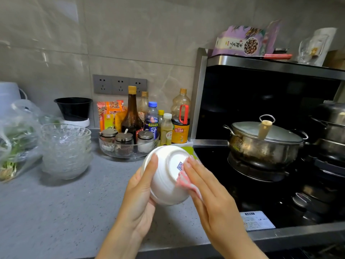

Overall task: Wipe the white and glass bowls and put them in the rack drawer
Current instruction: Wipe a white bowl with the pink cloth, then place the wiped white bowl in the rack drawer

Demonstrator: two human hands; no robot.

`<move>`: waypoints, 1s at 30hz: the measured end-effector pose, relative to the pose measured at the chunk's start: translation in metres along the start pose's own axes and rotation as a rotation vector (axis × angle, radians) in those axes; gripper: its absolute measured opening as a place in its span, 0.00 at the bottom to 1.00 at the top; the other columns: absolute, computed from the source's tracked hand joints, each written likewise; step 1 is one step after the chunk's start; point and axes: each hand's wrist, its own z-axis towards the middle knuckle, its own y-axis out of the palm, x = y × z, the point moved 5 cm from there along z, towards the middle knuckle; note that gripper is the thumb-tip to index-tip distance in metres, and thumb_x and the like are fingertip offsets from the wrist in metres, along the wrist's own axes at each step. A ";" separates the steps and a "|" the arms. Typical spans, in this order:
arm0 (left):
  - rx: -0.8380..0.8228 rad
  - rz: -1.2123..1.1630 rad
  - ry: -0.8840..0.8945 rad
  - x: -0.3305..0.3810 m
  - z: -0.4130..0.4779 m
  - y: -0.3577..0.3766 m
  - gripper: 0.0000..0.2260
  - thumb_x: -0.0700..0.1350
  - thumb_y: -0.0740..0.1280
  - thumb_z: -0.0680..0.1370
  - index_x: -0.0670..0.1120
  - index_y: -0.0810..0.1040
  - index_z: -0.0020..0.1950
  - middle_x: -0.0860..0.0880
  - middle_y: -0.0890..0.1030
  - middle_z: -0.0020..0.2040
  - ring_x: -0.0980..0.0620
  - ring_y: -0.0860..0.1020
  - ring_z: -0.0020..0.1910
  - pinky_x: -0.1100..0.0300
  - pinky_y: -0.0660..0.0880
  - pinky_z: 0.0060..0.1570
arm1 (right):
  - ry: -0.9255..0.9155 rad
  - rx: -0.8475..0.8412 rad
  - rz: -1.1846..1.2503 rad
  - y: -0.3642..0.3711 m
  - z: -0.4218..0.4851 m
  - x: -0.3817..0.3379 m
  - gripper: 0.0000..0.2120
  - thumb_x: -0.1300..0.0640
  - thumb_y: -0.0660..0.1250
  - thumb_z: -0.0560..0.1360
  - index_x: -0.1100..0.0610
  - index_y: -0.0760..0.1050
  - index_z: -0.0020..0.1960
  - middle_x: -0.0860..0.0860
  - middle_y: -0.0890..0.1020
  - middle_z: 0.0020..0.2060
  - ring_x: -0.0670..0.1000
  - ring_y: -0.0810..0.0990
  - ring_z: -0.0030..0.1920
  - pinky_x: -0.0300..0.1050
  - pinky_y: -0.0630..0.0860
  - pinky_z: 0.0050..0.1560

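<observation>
I hold a white bowl point(166, 176) above the grey counter, its base turned toward me with a small blue mark on it. My left hand point(141, 191) grips the bowl's left side, thumb lying across the outer wall. With straight fingers, my right hand point(207, 191) presses a pink and white cloth point(183, 180) against the bowl's base and right side. A stack of several cut-glass bowls point(65, 150) stands on the counter at the left, apart from both hands. No rack drawer is in view.
Behind the bowl sits a round glass tray point(127, 148) of spice jars, with sauce bottles point(151, 118) behind it. A bag of greens point(13, 139) lies far left. A steel pot point(263, 144) stands on the black stove point(242, 193) at the right.
</observation>
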 end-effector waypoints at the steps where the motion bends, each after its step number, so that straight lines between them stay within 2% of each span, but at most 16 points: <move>1: 0.001 -0.025 -0.026 -0.002 0.000 0.000 0.21 0.54 0.64 0.74 0.42 0.79 0.61 0.40 0.83 0.54 0.45 0.82 0.54 0.47 0.78 0.53 | -0.009 0.004 0.006 0.002 -0.002 -0.004 0.20 0.55 0.55 0.82 0.62 0.68 0.71 0.54 0.68 0.72 0.53 0.63 0.74 0.50 0.65 0.70; 3: -0.026 -0.047 -0.082 -0.011 -0.001 0.003 0.23 0.55 0.65 0.74 0.41 0.79 0.62 0.39 0.82 0.56 0.43 0.81 0.55 0.52 0.81 0.46 | -0.049 0.013 -0.012 0.005 -0.002 -0.012 0.20 0.53 0.52 0.83 0.62 0.70 0.69 0.54 0.68 0.72 0.55 0.63 0.74 0.52 0.63 0.72; 6: -0.082 -0.058 -0.116 -0.025 -0.002 0.010 0.19 0.51 0.64 0.74 0.41 0.80 0.59 0.41 0.84 0.53 0.49 0.83 0.49 0.60 0.81 0.40 | -0.028 -0.005 -0.024 0.005 0.008 -0.010 0.22 0.49 0.48 0.84 0.59 0.69 0.70 0.52 0.69 0.72 0.52 0.62 0.74 0.51 0.61 0.72; 8: -0.097 -0.063 -0.100 -0.028 -0.001 0.009 0.18 0.49 0.63 0.76 0.40 0.79 0.60 0.41 0.83 0.54 0.50 0.83 0.50 0.60 0.80 0.42 | 0.045 -0.021 0.036 0.003 0.013 -0.001 0.23 0.47 0.47 0.84 0.57 0.68 0.72 0.50 0.68 0.72 0.50 0.62 0.75 0.47 0.58 0.73; 12: -0.085 -0.079 -0.082 -0.029 0.008 -0.002 0.21 0.51 0.65 0.74 0.41 0.78 0.63 0.40 0.81 0.58 0.45 0.80 0.58 0.52 0.78 0.57 | 0.136 -0.046 0.184 0.000 0.007 0.017 0.20 0.48 0.52 0.83 0.55 0.70 0.71 0.47 0.67 0.73 0.45 0.63 0.73 0.37 0.61 0.71; 14: -0.045 -0.110 -0.081 -0.027 0.015 -0.012 0.29 0.57 0.72 0.69 0.41 0.77 0.64 0.40 0.81 0.59 0.45 0.79 0.59 0.49 0.75 0.60 | 0.181 -0.098 0.229 0.001 -0.003 0.031 0.19 0.50 0.54 0.82 0.53 0.72 0.69 0.46 0.68 0.72 0.41 0.65 0.72 0.35 0.62 0.70; 16: -0.017 -0.154 -0.059 -0.025 0.021 -0.020 0.35 0.58 0.78 0.62 0.42 0.78 0.63 0.43 0.81 0.59 0.48 0.80 0.58 0.52 0.77 0.58 | 0.227 -0.122 0.227 0.003 -0.015 0.048 0.19 0.49 0.56 0.80 0.52 0.73 0.68 0.45 0.69 0.71 0.39 0.66 0.71 0.34 0.63 0.69; 18: 0.029 -0.135 -0.027 -0.023 0.026 -0.031 0.26 0.55 0.72 0.67 0.43 0.79 0.60 0.45 0.82 0.57 0.52 0.81 0.55 0.57 0.78 0.54 | 0.302 -0.120 0.261 0.004 -0.029 0.067 0.18 0.48 0.58 0.80 0.51 0.75 0.66 0.42 0.71 0.70 0.39 0.68 0.69 0.34 0.64 0.68; 20: 0.060 -0.089 -0.013 -0.025 0.027 -0.038 0.19 0.51 0.64 0.72 0.44 0.79 0.59 0.46 0.84 0.55 0.53 0.82 0.52 0.57 0.78 0.53 | 0.456 -0.152 0.365 0.009 -0.042 0.081 0.15 0.48 0.63 0.79 0.43 0.72 0.65 0.35 0.71 0.67 0.36 0.69 0.67 0.34 0.65 0.68; 22: 0.075 -0.067 -0.029 -0.029 0.027 -0.043 0.20 0.50 0.63 0.73 0.43 0.77 0.62 0.46 0.83 0.56 0.52 0.82 0.54 0.56 0.77 0.55 | 0.578 -0.243 0.391 0.018 -0.059 0.091 0.19 0.48 0.66 0.74 0.37 0.70 0.63 0.36 0.71 0.67 0.30 0.68 0.65 0.32 0.65 0.67; 25: 0.082 -0.057 -0.051 -0.037 0.022 -0.045 0.20 0.49 0.63 0.73 0.43 0.78 0.62 0.46 0.84 0.54 0.53 0.82 0.52 0.55 0.77 0.56 | 0.678 -0.478 0.299 0.032 -0.088 0.100 0.31 0.43 0.68 0.70 0.49 0.67 0.71 0.37 0.68 0.66 0.28 0.65 0.65 0.38 0.64 0.71; 27: 0.072 -0.053 -0.064 -0.042 0.019 -0.043 0.19 0.49 0.64 0.73 0.43 0.78 0.60 0.46 0.84 0.53 0.53 0.83 0.50 0.57 0.79 0.51 | 0.680 -0.587 0.266 0.032 -0.096 0.098 0.36 0.40 0.68 0.69 0.50 0.64 0.73 0.37 0.66 0.69 0.33 0.64 0.68 0.39 0.60 0.73; 30: 0.046 -0.028 -0.091 -0.052 0.014 -0.034 0.18 0.50 0.67 0.72 0.44 0.79 0.59 0.46 0.85 0.52 0.53 0.83 0.49 0.61 0.81 0.44 | 0.811 -0.509 0.513 0.016 -0.094 0.092 0.37 0.43 0.69 0.67 0.47 0.63 0.73 0.39 0.72 0.67 0.34 0.69 0.67 0.42 0.63 0.72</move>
